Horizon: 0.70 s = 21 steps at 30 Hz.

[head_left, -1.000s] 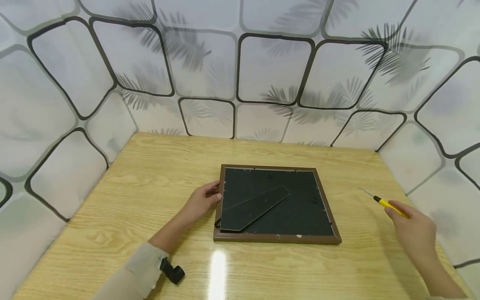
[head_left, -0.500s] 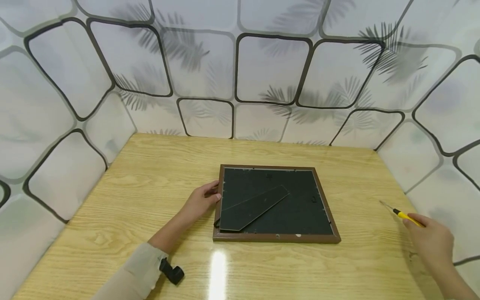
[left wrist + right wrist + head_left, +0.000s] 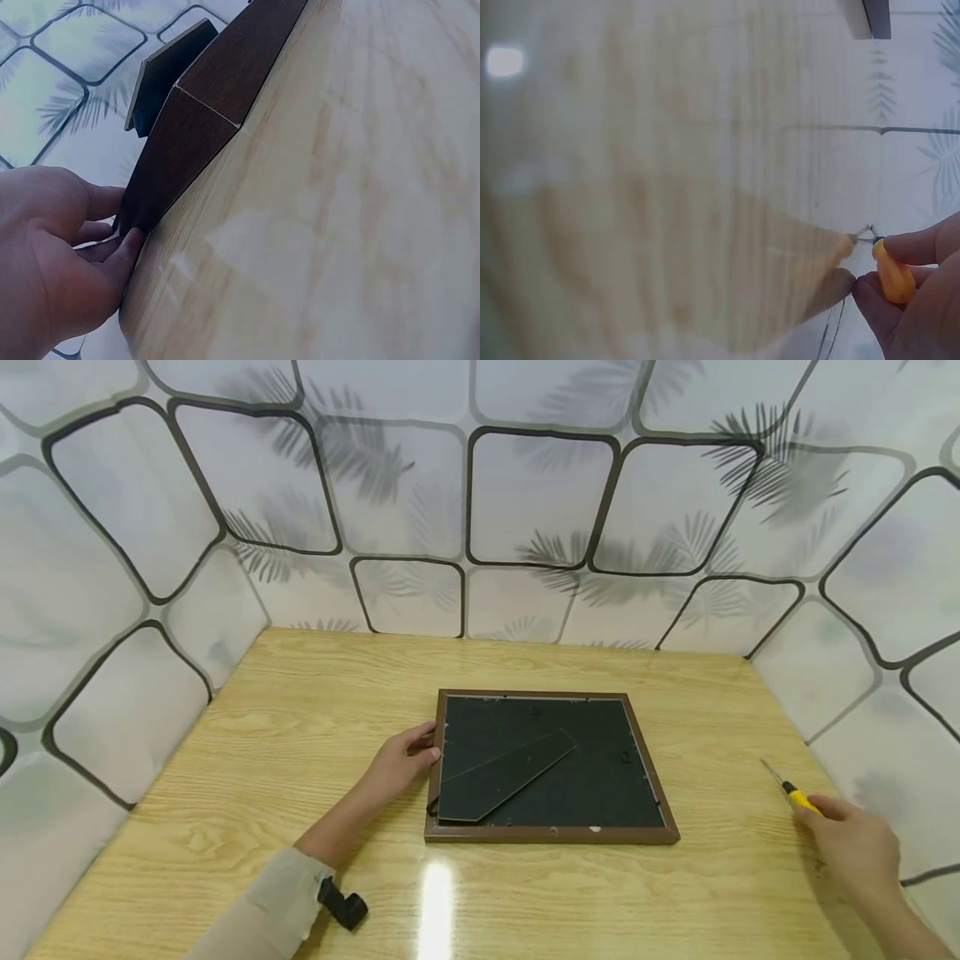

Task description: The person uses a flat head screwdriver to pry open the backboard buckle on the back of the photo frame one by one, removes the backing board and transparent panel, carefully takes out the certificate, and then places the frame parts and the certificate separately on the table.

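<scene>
Brown-edged and black-backed, the picture frame (image 3: 555,768) lies flat on the bench (image 3: 337,677), its longer sides running left to right. The left hand (image 3: 400,764) is nearer, fingers loosely bent, thumb touching the frame's left side. Well apart, beyond the right side, the right hand (image 3: 857,845) pinches a yellow-handled screwdriver (image 3: 799,797), its shaft slanting away and leftward.

Picture frame (image 3: 585,785) laid on the table (image 3: 337,693), wall (image 3: 540,502) behind
The frame's left side is touched by the left hand (image 3: 401,756); well to the frame's right, 1 screwdriver (image 3: 797,795) is held by the right hand (image 3: 855,839).
</scene>
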Tool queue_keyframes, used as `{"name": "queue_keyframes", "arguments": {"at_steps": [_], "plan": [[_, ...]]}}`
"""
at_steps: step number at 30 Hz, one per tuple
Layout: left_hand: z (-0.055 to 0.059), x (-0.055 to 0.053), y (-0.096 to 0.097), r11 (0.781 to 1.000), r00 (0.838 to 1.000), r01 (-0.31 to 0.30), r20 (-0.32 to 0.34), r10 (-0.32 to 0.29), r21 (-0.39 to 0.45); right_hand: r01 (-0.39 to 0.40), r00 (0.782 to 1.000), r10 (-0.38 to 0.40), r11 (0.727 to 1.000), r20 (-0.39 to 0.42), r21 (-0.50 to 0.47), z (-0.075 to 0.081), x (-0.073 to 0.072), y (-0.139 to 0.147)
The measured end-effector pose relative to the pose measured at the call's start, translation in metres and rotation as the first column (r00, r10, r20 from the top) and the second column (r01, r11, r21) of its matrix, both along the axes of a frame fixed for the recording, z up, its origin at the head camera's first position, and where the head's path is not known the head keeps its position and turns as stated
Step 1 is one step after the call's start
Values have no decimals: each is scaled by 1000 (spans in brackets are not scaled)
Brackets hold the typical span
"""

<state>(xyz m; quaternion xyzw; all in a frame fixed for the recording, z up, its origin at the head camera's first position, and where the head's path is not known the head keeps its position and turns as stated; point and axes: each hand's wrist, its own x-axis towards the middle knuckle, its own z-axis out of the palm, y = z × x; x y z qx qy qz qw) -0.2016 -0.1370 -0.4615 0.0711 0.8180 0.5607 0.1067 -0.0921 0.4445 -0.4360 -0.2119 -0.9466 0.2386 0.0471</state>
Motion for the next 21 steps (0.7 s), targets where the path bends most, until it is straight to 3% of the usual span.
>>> {"name": "queue_keyframes", "arguments": {"at_steps": [7,21], "plan": [[2,1,-2,1000,1000,-3,1,3,3,-86,996,85,994,12,64,-3,3,-3],[-1,0,0,1000,1000,-7,0,7,3,-93,996,92,995,18,45,-2,7,-1]]}}
